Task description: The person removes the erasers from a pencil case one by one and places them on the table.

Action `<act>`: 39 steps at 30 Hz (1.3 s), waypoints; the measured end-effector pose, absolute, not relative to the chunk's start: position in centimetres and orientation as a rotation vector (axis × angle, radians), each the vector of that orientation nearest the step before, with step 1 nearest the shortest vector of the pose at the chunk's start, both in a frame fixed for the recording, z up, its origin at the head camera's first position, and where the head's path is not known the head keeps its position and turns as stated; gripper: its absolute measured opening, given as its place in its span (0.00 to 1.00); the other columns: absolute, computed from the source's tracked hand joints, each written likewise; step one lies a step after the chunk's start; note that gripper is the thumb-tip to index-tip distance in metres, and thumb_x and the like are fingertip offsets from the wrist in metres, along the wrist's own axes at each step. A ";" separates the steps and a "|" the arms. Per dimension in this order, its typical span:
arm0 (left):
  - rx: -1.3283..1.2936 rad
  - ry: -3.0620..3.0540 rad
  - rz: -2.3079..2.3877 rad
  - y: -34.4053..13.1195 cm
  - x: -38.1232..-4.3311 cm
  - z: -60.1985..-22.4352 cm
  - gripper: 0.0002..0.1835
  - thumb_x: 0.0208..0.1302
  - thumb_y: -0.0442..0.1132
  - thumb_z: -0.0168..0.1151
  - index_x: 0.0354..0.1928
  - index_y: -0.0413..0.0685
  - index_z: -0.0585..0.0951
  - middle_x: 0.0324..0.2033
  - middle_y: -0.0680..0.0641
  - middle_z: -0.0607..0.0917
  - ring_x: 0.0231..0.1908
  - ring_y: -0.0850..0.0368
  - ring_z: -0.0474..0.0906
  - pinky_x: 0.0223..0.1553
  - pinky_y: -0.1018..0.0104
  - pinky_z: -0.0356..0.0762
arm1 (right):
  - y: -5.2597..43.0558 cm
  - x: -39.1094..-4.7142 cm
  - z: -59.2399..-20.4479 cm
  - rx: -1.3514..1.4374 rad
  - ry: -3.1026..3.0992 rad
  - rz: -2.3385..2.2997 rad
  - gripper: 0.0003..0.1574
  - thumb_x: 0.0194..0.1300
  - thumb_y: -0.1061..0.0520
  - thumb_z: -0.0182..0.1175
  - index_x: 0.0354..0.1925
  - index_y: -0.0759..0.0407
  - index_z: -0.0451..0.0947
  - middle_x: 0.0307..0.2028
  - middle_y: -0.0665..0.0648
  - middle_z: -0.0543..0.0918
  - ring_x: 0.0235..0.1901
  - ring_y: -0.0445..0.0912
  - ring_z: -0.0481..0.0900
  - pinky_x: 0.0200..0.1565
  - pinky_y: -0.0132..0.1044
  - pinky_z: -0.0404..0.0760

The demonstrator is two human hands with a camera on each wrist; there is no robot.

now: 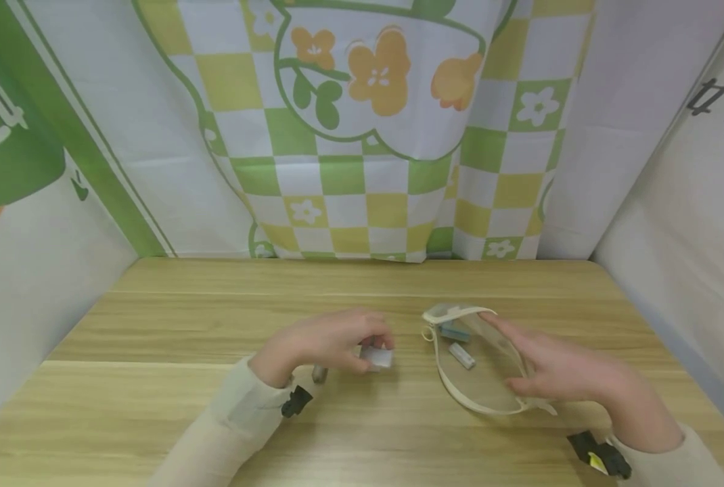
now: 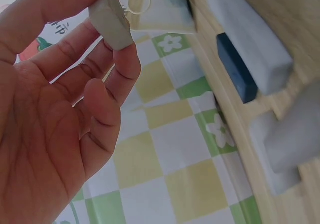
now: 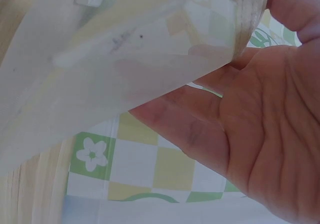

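Note:
My left hand (image 1: pixel 331 341) pinches a small white rectangular block (image 1: pixel 377 357) between thumb and fingers, just left of the pouch. The left wrist view shows the block (image 2: pixel 112 21) as pale grey with flat sides. My right hand (image 1: pixel 557 368) grips the right rim of a translucent zip pouch (image 1: pixel 490 408) with a cream zip edge, its mouth spread wide. In the right wrist view the thumb lies over the zip edge (image 3: pixel 250 13), with fingers behind the clear sheet. Through the pouch show a small white stick-like block (image 1: pixel 462 355) and a blue-grey block (image 1: pixel 455 333).
Below the left wrist lies a small grey item (image 1: pixel 319 374). The left wrist view shows a long whitish block (image 2: pixel 255 38), a dark blue block (image 2: pixel 237 66) and a blurred grey piece (image 2: pixel 300 129) on the wooden table (image 1: pixel 155 325). A checkered curtain (image 1: pixel 350 176) hangs behind.

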State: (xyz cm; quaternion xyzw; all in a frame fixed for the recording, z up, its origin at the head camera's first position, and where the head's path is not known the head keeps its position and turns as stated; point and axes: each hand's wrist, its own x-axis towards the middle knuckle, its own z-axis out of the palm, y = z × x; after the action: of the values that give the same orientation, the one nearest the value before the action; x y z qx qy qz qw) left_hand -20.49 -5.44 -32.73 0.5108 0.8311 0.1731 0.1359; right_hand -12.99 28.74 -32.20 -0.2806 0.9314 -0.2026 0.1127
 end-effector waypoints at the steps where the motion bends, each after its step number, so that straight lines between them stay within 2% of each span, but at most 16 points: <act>1: 1.481 2.410 0.497 -5.6 -20.5 -32.8 0.16 0.58 0.33 0.67 0.50 0.46 0.81 0.41 0.53 0.81 0.40 0.60 0.74 0.44 0.72 0.74 | 28.7 -13.0 -32.2 -0.821 2.731 -0.596 0.61 0.60 0.52 0.67 0.78 0.58 0.42 0.72 0.72 0.61 0.60 0.62 0.76 0.58 0.61 0.74; 17: 1.355 2.406 0.488 -6.7 -20.1 -33.7 0.15 0.61 0.33 0.65 0.51 0.49 0.81 0.41 0.56 0.79 0.39 0.60 0.74 0.43 0.71 0.74 | 28.9 -13.0 -32.2 -0.805 2.735 -0.592 0.61 0.59 0.52 0.68 0.78 0.58 0.42 0.72 0.73 0.61 0.57 0.60 0.78 0.57 0.61 0.75; 24: 1.375 2.419 0.466 -6.9 -19.9 -33.9 0.16 0.58 0.32 0.67 0.50 0.48 0.81 0.39 0.54 0.79 0.39 0.61 0.74 0.42 0.71 0.74 | 28.9 -13.0 -32.2 -0.811 2.743 -0.575 0.61 0.59 0.52 0.68 0.78 0.57 0.42 0.72 0.73 0.61 0.57 0.60 0.79 0.57 0.61 0.76; 32: 1.356 2.417 0.452 -7.4 -19.8 -34.6 0.17 0.57 0.32 0.69 0.49 0.48 0.82 0.38 0.55 0.79 0.38 0.62 0.74 0.42 0.72 0.75 | 28.9 -13.1 -32.2 -0.823 2.736 -0.587 0.61 0.60 0.52 0.68 0.78 0.59 0.42 0.72 0.73 0.60 0.62 0.65 0.74 0.60 0.63 0.72; 39: 1.336 2.417 0.438 -7.5 -19.8 -34.9 0.17 0.56 0.32 0.70 0.49 0.48 0.82 0.39 0.55 0.80 0.38 0.63 0.74 0.43 0.71 0.76 | 28.9 -13.1 -32.2 -0.817 2.741 -0.576 0.61 0.59 0.52 0.68 0.78 0.58 0.42 0.72 0.73 0.61 0.59 0.62 0.76 0.58 0.61 0.74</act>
State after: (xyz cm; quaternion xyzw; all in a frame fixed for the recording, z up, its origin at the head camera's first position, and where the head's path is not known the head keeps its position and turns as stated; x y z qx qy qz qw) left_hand -19.79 -7.47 -34.89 0.4707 0.8515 0.1545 0.1716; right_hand -13.08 28.86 -32.21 -0.2782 0.9336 -0.1963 0.1117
